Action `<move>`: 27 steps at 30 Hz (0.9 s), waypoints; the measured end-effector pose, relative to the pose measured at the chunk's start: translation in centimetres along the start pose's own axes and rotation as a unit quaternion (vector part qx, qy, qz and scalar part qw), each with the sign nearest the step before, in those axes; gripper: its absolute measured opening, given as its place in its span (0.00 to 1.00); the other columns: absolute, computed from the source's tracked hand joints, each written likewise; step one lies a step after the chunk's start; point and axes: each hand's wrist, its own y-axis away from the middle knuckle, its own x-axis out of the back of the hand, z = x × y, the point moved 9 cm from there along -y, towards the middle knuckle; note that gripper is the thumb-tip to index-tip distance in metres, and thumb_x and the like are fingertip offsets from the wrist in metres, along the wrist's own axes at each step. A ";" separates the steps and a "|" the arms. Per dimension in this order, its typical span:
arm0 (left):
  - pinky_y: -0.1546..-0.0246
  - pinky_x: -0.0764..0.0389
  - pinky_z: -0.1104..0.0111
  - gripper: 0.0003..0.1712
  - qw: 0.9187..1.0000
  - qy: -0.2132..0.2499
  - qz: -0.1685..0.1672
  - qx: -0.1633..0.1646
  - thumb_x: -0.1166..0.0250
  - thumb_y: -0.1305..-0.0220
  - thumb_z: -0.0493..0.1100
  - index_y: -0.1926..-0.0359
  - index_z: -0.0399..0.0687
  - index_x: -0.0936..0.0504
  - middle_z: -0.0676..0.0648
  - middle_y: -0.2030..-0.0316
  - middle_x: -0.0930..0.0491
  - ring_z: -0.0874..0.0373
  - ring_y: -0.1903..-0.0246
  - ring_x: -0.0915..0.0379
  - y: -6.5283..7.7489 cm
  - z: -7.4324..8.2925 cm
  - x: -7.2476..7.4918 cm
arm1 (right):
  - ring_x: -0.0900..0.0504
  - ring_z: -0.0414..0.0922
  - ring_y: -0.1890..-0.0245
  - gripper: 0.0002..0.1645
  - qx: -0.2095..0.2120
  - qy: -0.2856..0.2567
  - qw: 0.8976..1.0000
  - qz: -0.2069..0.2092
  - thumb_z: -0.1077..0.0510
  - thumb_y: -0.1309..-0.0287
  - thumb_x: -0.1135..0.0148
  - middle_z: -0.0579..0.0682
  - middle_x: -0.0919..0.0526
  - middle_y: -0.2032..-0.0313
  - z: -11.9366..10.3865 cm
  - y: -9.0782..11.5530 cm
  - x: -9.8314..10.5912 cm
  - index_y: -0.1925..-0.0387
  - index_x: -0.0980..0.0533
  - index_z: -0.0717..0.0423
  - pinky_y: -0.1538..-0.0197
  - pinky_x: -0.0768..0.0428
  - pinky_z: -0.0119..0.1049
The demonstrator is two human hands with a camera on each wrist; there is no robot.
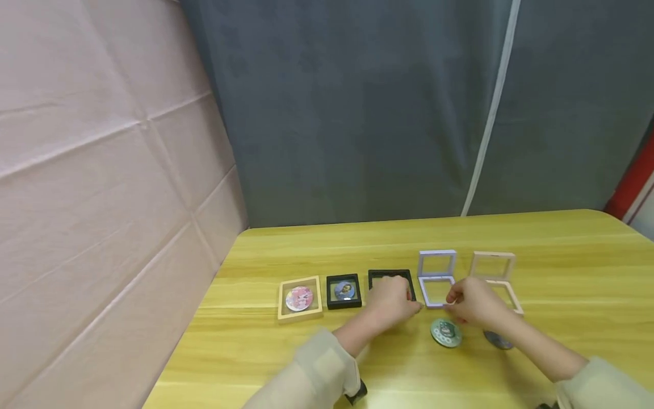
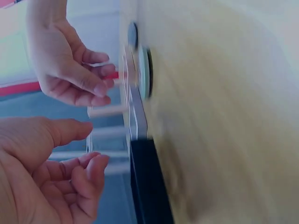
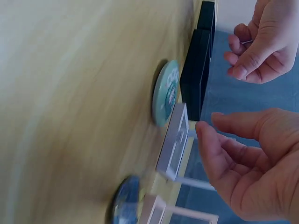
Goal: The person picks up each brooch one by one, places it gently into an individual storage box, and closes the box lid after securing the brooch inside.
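Note:
My left hand (image 1: pixel 390 298) hovers above a closed black display frame (image 1: pixel 389 274), partly covering it in the head view. Its thumb and fingers are apart with nothing between them, as the left wrist view shows. Over the near right corner of an opened lilac frame (image 1: pixel 436 305) is my right hand (image 1: pixel 477 301), fingers loosely bent and holding nothing. A round green badge (image 1: pixel 446 333) lies on the table just in front of the lilac frame. Partly hidden under the right forearm is a dark blue round badge (image 3: pixel 126 203), near an opened pale pink frame (image 1: pixel 511 295).
On the left, a cream frame (image 1: pixel 279 301) holds a pink round badge (image 1: pixel 299 298). Beside it, a small black frame (image 1: pixel 343 305) contains a blue round badge (image 1: pixel 344 290). A grey curtain (image 1: pixel 357 113) hangs behind the wooden table (image 1: pixel 230 352); pale cloth (image 1: pixel 102 199) covers the left side.

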 end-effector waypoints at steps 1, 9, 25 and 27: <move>0.91 0.44 0.76 0.25 1.000 0.004 -0.005 -0.001 0.33 0.51 0.51 0.95 0.52 0.35 0.59 0.96 0.42 0.67 0.92 0.47 0.1 0.4 -0.3 | 0.28 0.41 0.87 0.05 -0.005 -0.001 1.000 -0.003 0.68 0.55 0.37 0.48 0.27 0.87 0.2 0.3 0.1 0.81 0.26 0.63 0.83 0.29 0.31; 0.87 0.39 0.73 0.19 0.999 -0.013 -0.045 0.025 0.30 0.56 0.52 0.89 0.51 0.29 0.58 0.90 0.34 0.64 0.87 0.40 0.3 1.9 -2.8 | 0.26 0.41 0.84 0.07 -0.055 -0.034 0.998 -0.028 0.70 0.58 0.37 0.49 0.26 0.85 1.9 1.9 -0.5 0.83 0.27 0.64 0.80 0.24 0.32; 0.88 0.41 0.72 0.27 0.996 -0.058 -0.070 0.015 0.30 0.57 0.54 0.93 0.51 0.39 0.56 0.94 0.45 0.64 0.87 0.44 0.5 2.2 -4.8 | 0.26 0.42 0.85 0.12 -0.093 -0.041 0.994 -0.032 0.71 0.67 0.31 0.51 0.27 0.83 2.8 2.2 -2.0 0.83 0.28 0.64 0.80 0.23 0.32; 0.89 0.42 0.72 0.28 0.996 -0.058 -0.071 0.016 0.30 0.57 0.53 0.93 0.51 0.39 0.56 0.94 0.45 0.64 0.87 0.45 0.5 2.1 -4.9 | 0.25 0.42 0.85 0.12 -0.098 -0.046 0.994 -0.034 0.72 0.67 0.31 0.52 0.27 0.82 2.9 2.2 -2.1 0.83 0.28 0.64 0.79 0.23 0.32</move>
